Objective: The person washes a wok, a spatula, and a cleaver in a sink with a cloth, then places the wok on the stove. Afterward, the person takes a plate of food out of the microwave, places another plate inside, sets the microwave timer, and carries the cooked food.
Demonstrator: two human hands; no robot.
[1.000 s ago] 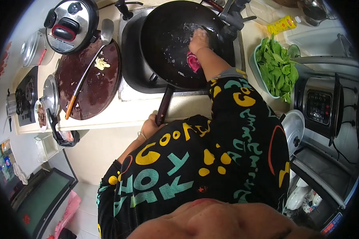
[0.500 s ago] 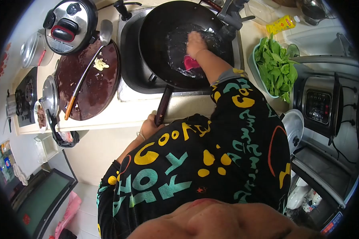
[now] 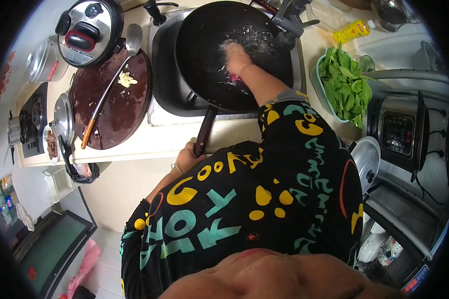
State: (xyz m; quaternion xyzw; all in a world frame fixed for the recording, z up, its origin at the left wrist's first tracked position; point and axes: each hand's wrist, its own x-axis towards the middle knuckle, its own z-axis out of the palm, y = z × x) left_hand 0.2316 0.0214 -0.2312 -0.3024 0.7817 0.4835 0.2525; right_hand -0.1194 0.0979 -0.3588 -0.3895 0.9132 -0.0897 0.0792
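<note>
A large dark wok [image 3: 199, 55] rests over the sink [image 3: 159, 74], with water and some foam on its inner surface. My left hand [image 3: 188, 158] is closed round the lower end of the wok handle [image 3: 205, 133], close to the counter's front edge. Inside the wok, my right hand [image 3: 237, 61] presses down on a pink cloth [image 3: 234, 78]. Only a small bit of that cloth shows below the palm, and the fingertips are blurred by motion.
To the left, a round dark chopping board [image 3: 110, 119] carries a spatula [image 3: 107, 84] and chopped garlic [image 3: 127, 79]. A pressure cooker [image 3: 87, 35] stands behind it. On the right are a basin of leafy greens [image 3: 344, 82] and a yellow bottle [image 3: 353, 31]. The tap [image 3: 289, 25] overhangs the wok.
My right hand has slid a little left and toward me inside the wok, and less of the pink cloth shows. The wok has shifted very slightly right. My left hand stays on the handle.
</note>
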